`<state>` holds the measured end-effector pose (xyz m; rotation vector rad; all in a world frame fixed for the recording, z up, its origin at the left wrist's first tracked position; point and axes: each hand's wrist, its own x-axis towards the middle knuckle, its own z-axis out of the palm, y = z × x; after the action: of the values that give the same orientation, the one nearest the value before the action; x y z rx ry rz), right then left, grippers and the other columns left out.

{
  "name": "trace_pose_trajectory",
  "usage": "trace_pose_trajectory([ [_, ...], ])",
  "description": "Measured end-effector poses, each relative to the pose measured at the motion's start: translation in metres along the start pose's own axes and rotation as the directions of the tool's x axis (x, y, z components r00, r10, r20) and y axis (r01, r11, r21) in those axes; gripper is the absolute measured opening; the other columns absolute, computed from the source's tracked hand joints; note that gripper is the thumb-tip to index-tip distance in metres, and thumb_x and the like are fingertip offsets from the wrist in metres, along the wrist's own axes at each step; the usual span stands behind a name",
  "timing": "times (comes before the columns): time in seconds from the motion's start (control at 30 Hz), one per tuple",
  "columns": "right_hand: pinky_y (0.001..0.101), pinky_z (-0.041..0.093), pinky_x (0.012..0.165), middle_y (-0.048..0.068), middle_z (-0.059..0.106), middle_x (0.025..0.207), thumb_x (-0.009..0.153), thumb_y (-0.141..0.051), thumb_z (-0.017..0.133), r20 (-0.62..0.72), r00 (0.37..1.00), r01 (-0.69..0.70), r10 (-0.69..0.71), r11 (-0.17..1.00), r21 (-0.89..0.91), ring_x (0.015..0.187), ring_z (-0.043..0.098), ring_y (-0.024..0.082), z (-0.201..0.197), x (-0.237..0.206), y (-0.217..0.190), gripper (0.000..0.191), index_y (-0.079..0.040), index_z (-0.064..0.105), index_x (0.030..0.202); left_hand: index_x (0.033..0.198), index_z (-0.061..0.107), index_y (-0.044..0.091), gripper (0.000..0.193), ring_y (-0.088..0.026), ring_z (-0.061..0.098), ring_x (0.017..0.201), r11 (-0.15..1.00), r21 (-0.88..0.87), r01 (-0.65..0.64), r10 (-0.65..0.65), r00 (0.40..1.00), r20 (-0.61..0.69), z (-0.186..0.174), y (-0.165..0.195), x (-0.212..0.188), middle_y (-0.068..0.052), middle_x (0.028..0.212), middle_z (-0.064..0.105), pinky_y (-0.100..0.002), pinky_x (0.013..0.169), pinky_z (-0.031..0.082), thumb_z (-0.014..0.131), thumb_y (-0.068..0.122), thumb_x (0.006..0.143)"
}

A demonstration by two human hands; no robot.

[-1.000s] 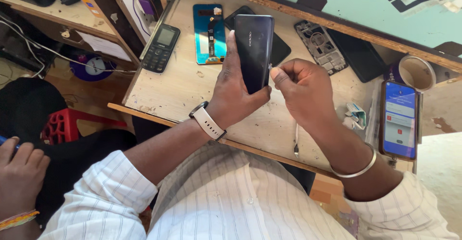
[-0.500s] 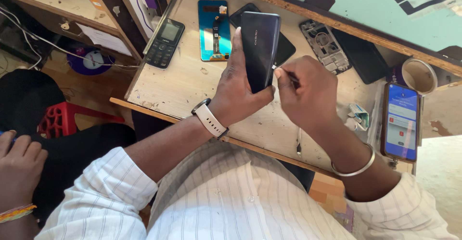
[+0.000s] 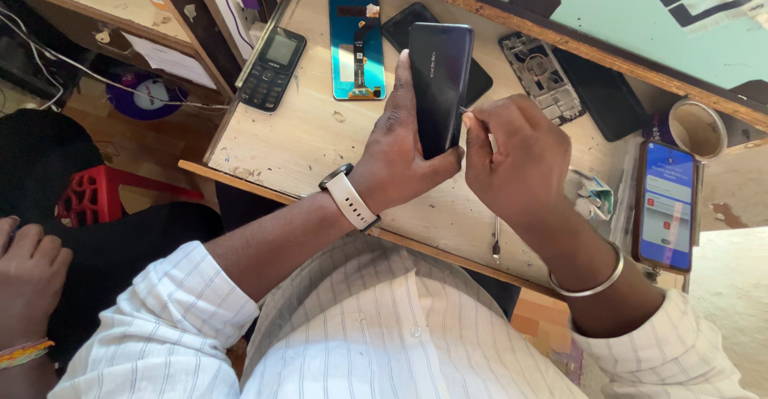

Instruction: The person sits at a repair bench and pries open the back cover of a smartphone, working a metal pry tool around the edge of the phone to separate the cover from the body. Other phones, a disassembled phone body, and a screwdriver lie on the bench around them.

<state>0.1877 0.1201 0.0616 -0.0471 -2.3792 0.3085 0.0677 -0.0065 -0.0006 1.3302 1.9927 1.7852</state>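
**A:** Head camera: your left hand (image 3: 400,159) grips a dark phone (image 3: 438,87) above the workbench (image 3: 304,139), back cover toward the lens. Which way does it run?

**B:** Its long axis runs away from you, top end toward the far edge of the bench, bottom end seated in your palm, thumb along one side.

**A:** And your right hand (image 3: 512,159)?

**B:** Closed around a thin tool (image 3: 466,111), its tip touching the phone's right edge.

**A:** Any containers?

**B:** One round cup (image 3: 698,127) at the far right; what it holds cannot be told. Just beside it lies a lit phone (image 3: 666,205).

**A:** The rest of the bench?

**B:** A keypad phone (image 3: 272,67) at the left, a blue screen panel (image 3: 357,47) next to it, an opened phone frame (image 3: 534,75) beyond your right hand. Another person's hand (image 3: 28,263) rests at the lower left.
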Motion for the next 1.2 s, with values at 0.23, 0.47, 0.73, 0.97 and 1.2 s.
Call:
trace_pose_trajectory([
  [0.23,0.0368,0.052,0.059,0.01,0.066,0.085,0.098,-0.004,0.075,0.045,0.99,0.138,-0.134,0.984,-0.109,0.067,0.066,0.025,-0.008,0.009,-0.003,0.008,-0.005,0.068,0.095,0.161,0.004,-0.006,0.113,-0.034,0.063,0.125,0.981,-0.175,0.085,-0.089,0.996,-0.02,-0.004,0.011,0.002,-0.027,0.141,0.055,-0.038,0.105,0.053,0.075,0.024,0.079],
  [0.47,0.0349,0.051,0.06,0.01,0.067,0.086,0.094,-0.006,0.076,0.076,0.997,0.024,-0.024,1.0,0.005,0.068,0.066,0.024,-0.007,0.008,-0.008,0.007,-0.005,0.07,0.095,0.153,0.034,-0.008,0.095,-0.029,0.063,0.124,0.986,0.11,-0.122,0.144,0.964,-0.223,-0.011,0.015,0.003,-0.022,0.134,0.06,-0.037,0.105,0.053,0.088,0.021,0.081],
  [0.73,0.0274,0.047,0.053,0.008,0.071,0.072,0.095,-0.014,0.073,0.323,0.764,-0.635,0.558,0.738,0.228,0.06,0.059,0.013,0.0,0.009,0.0,0.01,-0.005,0.075,0.093,0.15,0.037,-0.012,0.099,-0.032,0.066,0.117,0.995,0.095,0.032,-0.011,0.977,-0.211,0.001,0.009,0.003,-0.023,0.127,0.062,-0.038,0.101,0.055,0.086,0.034,0.078],
  [0.97,0.0314,0.049,0.059,0.009,0.067,0.078,0.095,-0.007,0.074,0.069,0.96,-0.278,0.271,0.954,0.111,0.064,0.064,0.02,0.004,0.001,-0.001,0.007,-0.003,0.07,0.09,0.15,0.035,-0.013,0.099,-0.037,0.062,0.121,0.98,0.191,-0.061,0.102,0.972,-0.212,0.004,0.005,0.004,-0.027,0.13,0.06,-0.042,0.103,0.052,0.087,0.033,0.08],
  [1.2,0.0357,0.051,0.062,0.012,0.066,0.086,0.095,-0.003,0.075,0.01,0.991,0.131,-0.13,0.99,-0.058,0.07,0.065,0.026,-0.001,0.002,0.002,0.007,-0.003,0.068,0.096,0.147,0.045,-0.006,0.081,-0.031,0.07,0.117,0.946,-0.307,0.101,-0.112,0.994,-0.018,-0.006,0.009,0.002,-0.019,0.126,0.069,-0.038,0.102,0.057,0.076,0.032,0.083],
])
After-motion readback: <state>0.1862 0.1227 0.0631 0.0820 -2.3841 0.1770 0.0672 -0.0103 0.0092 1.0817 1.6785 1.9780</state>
